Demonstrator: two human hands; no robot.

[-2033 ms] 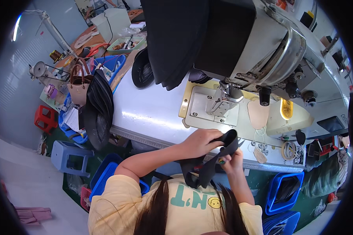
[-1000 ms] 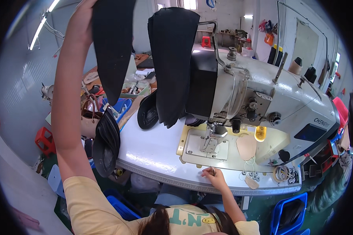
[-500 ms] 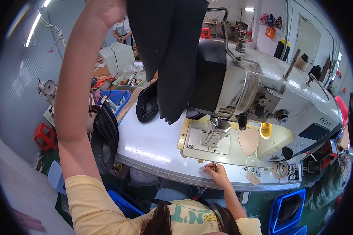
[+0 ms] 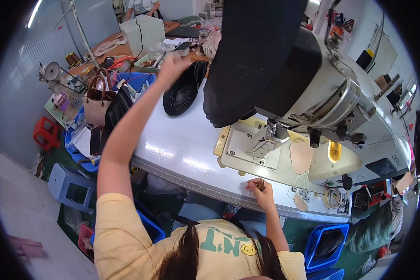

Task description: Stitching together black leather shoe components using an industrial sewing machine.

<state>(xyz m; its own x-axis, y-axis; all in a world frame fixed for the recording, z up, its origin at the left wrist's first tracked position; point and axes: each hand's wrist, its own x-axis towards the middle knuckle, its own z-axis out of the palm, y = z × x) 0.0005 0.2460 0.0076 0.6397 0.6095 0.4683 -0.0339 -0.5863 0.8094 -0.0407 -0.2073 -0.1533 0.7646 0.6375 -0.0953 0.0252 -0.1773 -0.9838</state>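
My left hand point(image 4: 173, 69) reaches out over the far left of the white table, its fingers stretched beside the top of some curved, stacked black pieces point(image 4: 184, 93); whether they touch is unclear. Near the table's front edge, my right hand point(image 4: 263, 192) is closed around a small brownish pointed tool point(image 4: 261, 185), mostly hidden by the fingers. Just beyond it stands a white sewing machine point(image 4: 359, 112), its presser foot point(image 4: 264, 145) over the metal plate. Long black sheets point(image 4: 256, 60) hang in a bundle over the machine's left end and cover part of it.
A beige oval piece point(image 4: 302, 156), white cord and small bobbins point(image 4: 303, 192) lie right of the plate. Further left are a handbag point(image 4: 98, 103), another black stack point(image 4: 116, 109) and a blue basket point(image 4: 137, 80). Blue crates point(image 4: 326, 245) stand at lower right. A person point(image 4: 142, 8) works behind.
My left hand has come down from the top of the hanging black bundle to the stacked black pieces on the table. The view has shifted; my right hand stays near the front edge.
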